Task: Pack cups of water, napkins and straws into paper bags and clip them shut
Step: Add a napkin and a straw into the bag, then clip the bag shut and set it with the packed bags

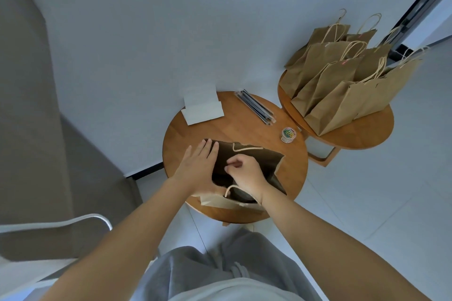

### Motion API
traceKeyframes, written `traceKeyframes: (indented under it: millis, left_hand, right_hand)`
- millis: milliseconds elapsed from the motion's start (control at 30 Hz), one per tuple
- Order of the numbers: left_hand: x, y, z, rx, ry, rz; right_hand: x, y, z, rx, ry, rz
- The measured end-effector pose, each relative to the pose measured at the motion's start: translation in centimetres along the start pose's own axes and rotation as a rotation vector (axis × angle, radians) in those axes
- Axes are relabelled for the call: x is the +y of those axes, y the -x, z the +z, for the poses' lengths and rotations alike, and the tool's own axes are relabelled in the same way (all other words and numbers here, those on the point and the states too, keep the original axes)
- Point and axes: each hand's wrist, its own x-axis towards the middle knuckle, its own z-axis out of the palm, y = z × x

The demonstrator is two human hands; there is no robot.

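My left hand (199,162) lies flat, fingers straight, on the paper bag (254,161), while my right hand (244,173) pinches its top edge.

Bag (247,161) interior too dark.

Both bare forearms reach forward from the near edge and draw close together at the wrists. The left hand (198,163) lies flat, palm down, fingers straight and held together. The right hand (245,173) sits just beside it, fingers curled inward, thumb tucked against them.
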Motion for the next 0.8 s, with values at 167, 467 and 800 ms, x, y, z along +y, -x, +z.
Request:
traceKeyframes:
  millis: [167, 467, 800]
  left_hand:
    - [-0.2, -0.8, -0.2, -0.011, 0.106, 0.075]
    - [0.7, -3.2, 0.3, -0.027, -0.028, 0.000]
    - [2.9, -4.7, -0.1, 0.040, 0.089, 0.078]
  right_hand:
    - [0.3, 1.0, -4.4, 0.069, -0.026, -0.070]
    - [6.0, 1.9, -10.3, -0.030, 0.518, -0.094]
    - [6.1, 0.6, -11.2, 0.049, 0.812, -0.218]
